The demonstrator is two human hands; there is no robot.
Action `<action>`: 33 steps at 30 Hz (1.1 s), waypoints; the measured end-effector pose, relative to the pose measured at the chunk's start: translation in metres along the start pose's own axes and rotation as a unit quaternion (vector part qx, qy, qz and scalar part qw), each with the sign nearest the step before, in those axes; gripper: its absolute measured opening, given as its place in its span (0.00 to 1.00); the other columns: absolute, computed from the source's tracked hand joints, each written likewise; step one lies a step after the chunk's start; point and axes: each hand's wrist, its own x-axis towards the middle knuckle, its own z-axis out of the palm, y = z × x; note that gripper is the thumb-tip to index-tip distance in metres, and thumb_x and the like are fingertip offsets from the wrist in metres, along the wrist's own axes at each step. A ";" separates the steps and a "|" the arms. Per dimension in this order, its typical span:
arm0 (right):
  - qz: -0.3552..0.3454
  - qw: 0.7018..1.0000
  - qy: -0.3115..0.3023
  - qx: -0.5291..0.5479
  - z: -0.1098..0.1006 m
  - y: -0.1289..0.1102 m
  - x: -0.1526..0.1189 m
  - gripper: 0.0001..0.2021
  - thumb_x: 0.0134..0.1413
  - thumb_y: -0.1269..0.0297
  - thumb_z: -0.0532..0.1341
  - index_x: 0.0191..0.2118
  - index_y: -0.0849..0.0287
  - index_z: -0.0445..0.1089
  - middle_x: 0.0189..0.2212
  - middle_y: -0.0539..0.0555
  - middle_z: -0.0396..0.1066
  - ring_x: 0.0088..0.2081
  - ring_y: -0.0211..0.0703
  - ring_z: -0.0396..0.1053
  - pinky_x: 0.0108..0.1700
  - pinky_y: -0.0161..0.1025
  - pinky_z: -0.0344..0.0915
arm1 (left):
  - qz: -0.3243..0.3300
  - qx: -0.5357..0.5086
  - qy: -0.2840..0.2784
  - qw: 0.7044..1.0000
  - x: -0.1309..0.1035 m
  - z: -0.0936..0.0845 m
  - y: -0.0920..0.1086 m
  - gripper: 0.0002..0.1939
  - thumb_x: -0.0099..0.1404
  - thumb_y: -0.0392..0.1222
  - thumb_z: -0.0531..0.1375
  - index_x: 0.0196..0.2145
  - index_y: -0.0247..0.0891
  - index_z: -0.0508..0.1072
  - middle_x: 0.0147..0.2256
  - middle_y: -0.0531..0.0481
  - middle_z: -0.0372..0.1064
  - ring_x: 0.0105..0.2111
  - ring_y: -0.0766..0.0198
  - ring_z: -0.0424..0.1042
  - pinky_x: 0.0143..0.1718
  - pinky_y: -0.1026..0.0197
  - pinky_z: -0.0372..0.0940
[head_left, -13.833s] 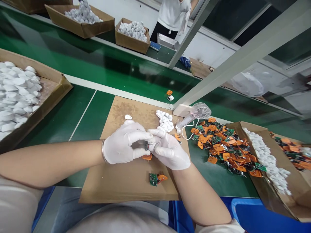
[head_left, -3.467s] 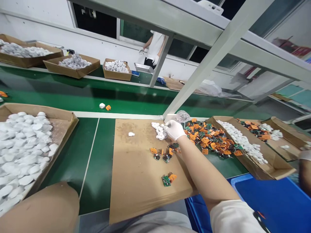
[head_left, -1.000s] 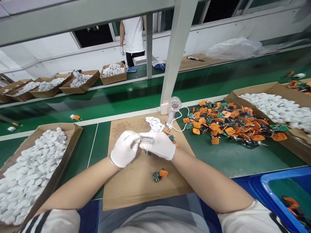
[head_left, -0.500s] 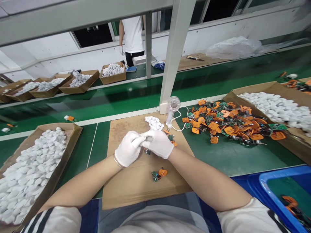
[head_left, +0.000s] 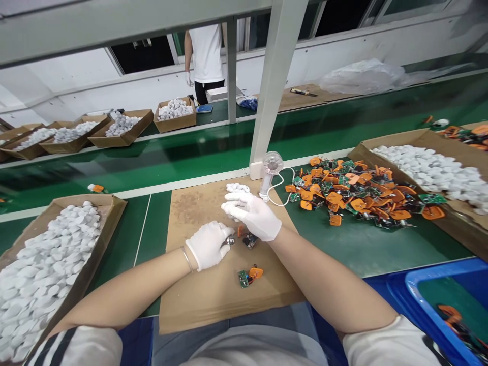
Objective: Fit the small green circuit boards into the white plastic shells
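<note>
My left hand, in a white glove, is closed on a small circuit board over the brown cardboard sheet. My right hand, gloved too, has its fingers apart over the near edge of a small pile of white pieces; nothing shows in its grip. Below its palm lie a dark board and an orange piece, partly hidden. Nearer my body sits a green board with an orange part joined to it.
A clear handheld fan with a white cord stands behind the sheet. Orange and green assemblies are heaped at right. Boxes of white pieces stand left and right. Across the line stands a person.
My hands have parted. The left has moved down and shows a small board in its fingers; the right has opened and shifted slightly right, uncovering a dark board.
</note>
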 end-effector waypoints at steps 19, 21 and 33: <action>0.108 0.992 -0.056 0.045 0.009 -0.003 -0.013 0.17 0.41 0.61 0.71 0.37 0.59 0.69 0.19 0.46 0.67 0.19 0.34 0.65 0.22 0.33 0.63 | -0.117 -0.609 0.156 0.769 -0.009 0.018 -0.027 0.24 0.49 0.44 0.71 0.42 0.38 0.69 0.39 0.45 0.74 0.37 0.58 0.75 0.37 0.56 0.71; 0.086 0.994 -0.063 -0.003 0.009 0.001 -0.014 0.15 0.45 0.60 0.69 0.39 0.60 0.71 0.20 0.46 0.67 0.21 0.34 0.64 0.24 0.34 0.63 | -0.103 -0.653 0.162 0.732 -0.009 0.015 -0.028 0.20 0.56 0.48 0.68 0.43 0.38 0.70 0.42 0.43 0.74 0.39 0.56 0.75 0.40 0.54 0.72; -0.204 0.910 -0.186 -0.310 -0.001 0.007 -0.015 0.14 0.65 0.64 0.53 0.45 0.50 0.76 0.29 0.53 0.71 0.32 0.42 0.68 0.38 0.40 0.65 | -0.058 -0.696 0.212 0.684 -0.009 0.012 -0.025 0.21 0.50 0.48 0.73 0.34 0.37 0.69 0.43 0.42 0.75 0.40 0.58 0.75 0.40 0.53 0.73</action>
